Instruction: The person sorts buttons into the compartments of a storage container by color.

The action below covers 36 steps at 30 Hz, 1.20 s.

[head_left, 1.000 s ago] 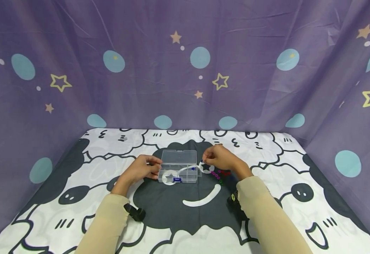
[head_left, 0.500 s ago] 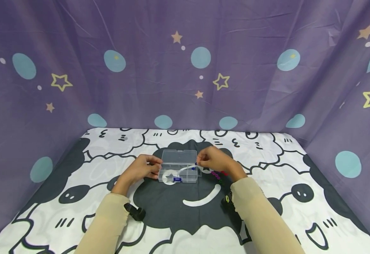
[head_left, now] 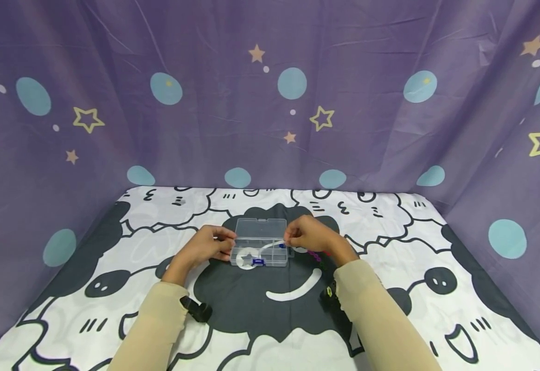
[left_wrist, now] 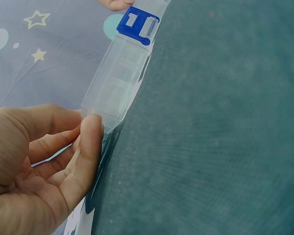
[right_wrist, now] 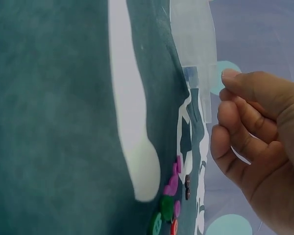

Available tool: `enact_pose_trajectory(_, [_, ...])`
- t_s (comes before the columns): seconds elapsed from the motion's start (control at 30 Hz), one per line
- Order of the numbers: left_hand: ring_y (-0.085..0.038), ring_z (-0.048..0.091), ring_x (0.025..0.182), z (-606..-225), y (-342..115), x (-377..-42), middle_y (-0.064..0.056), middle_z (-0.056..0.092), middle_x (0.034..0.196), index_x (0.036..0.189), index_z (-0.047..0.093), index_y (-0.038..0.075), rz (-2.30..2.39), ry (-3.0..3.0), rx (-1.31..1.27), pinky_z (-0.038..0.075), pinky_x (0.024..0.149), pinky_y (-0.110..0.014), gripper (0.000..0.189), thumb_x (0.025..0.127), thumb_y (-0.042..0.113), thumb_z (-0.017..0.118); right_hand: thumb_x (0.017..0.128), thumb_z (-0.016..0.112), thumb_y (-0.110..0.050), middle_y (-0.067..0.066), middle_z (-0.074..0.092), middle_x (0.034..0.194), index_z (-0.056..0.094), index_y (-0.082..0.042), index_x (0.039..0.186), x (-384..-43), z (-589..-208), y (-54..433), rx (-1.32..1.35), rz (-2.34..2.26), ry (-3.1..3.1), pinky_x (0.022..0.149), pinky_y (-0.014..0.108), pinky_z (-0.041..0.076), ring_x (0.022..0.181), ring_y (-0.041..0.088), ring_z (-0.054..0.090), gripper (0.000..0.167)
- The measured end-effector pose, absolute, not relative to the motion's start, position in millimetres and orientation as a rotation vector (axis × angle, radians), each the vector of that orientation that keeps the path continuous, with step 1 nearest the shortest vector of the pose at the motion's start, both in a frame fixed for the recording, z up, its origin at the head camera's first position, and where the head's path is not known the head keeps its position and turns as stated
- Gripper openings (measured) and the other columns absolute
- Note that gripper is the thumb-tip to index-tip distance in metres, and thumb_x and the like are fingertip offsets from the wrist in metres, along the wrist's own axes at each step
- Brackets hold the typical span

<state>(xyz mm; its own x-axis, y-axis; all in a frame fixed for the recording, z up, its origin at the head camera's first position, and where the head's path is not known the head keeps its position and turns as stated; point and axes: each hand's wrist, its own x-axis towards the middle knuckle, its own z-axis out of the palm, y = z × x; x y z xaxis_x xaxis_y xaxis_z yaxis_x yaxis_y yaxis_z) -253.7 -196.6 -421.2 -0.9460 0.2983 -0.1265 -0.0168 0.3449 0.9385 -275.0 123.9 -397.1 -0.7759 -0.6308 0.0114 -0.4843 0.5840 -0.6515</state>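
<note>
The clear box (head_left: 265,233) is lying open on the cloth (head_left: 247,314). The left hand (head_left: 208,243) is pinching its left edge; the right hand (head_left: 310,233) is hovering at its right edge, fingertips nearly closed, whether holding anything I can't tell. Purple buttons (right_wrist: 172,185) are lying right of the box.

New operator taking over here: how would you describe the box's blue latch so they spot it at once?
On the printed cloth, the clear box sits between the left hand and the right hand. The blue latch is on its near side, solid blue against see-through plastic and larger than the blue spot near the right hand.
</note>
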Motion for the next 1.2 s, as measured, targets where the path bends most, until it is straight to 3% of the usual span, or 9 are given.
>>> enact_pose_trajectory(0.17, [-0.022, 0.070, 0.077, -421, -197, -253, -0.020, 0.062, 0.106, 0.129, 0.063, -0.010, 1.625, 2.339, 0.259, 0.066, 0.070, -0.037, 0.031, 0.100, 0.000, 0.064, 0.097, 0.071, -0.007, 0.003, 0.074, 0.086, 0.077, -0.007, 0.095, -272, -397, 129, -0.885, -1.002, 2.596, 0.059, 0.026, 0.049, 0.066, 0.010, 0.056, 0.006])
enact_pose_trajectory(0.43, [-0.022, 0.070, 0.077, -424, -197, -256, -0.020, 0.062, 0.106, 0.127, 0.064, -0.009, 1.629, 2.333, 0.236, 0.066, 0.070, -0.036, 0.029, 0.099, -0.001, 0.064, 0.097, 0.071, -0.009, 0.004, 0.074, 0.085, 0.077, -0.007, 0.094, -266, -398, 146, -0.885, -1.024, 2.624, 0.063, 0.028, 0.055, 0.072, 0.017, 0.065, 0.006])
enact_pose_trajectory(0.7, [-0.022, 0.070, 0.077, -425, -196, -256, -0.021, 0.062, 0.108, 0.124, 0.066, -0.008, 1.632, 2.325, 0.212, 0.066, 0.070, -0.036, 0.027, 0.098, -0.001, 0.064, 0.096, 0.074, -0.012, -0.003, 0.075, 0.086, 0.079, -0.006, 0.098, -263, -398, 170, -0.873, -0.981, 2.689, 0.067, 0.028, 0.055, 0.070, 0.008, 0.063, 0.007])
enact_pose_trajectory(0.97, [-0.022, 0.070, 0.077, -423, -198, -256, -0.021, 0.062, 0.107, 0.127, 0.064, -0.010, 1.640, 2.323, 0.250, 0.066, 0.070, -0.036, 0.030, 0.099, -0.001, 0.064, 0.097, 0.072, -0.012, 0.005, 0.075, 0.086, 0.078, -0.005, 0.100, -258, -394, 196, -0.840, -0.997, 2.676, 0.064, 0.030, 0.055, 0.073, 0.022, 0.067, 0.011])
enact_pose_trajectory(1.2, [-0.023, 0.071, 0.079, -423, -198, -257, -0.020, 0.061, 0.110, 0.127, 0.065, -0.008, 1.629, 2.323, 0.216, 0.066, 0.072, -0.036, 0.029, 0.099, 0.000, 0.064, 0.096, 0.073, -0.011, -0.002, 0.075, 0.086, 0.078, -0.005, 0.097, -255, -392, 211, -0.844, -0.954, 2.701, 0.069, 0.028, 0.056, 0.074, 0.011, 0.065, 0.008])
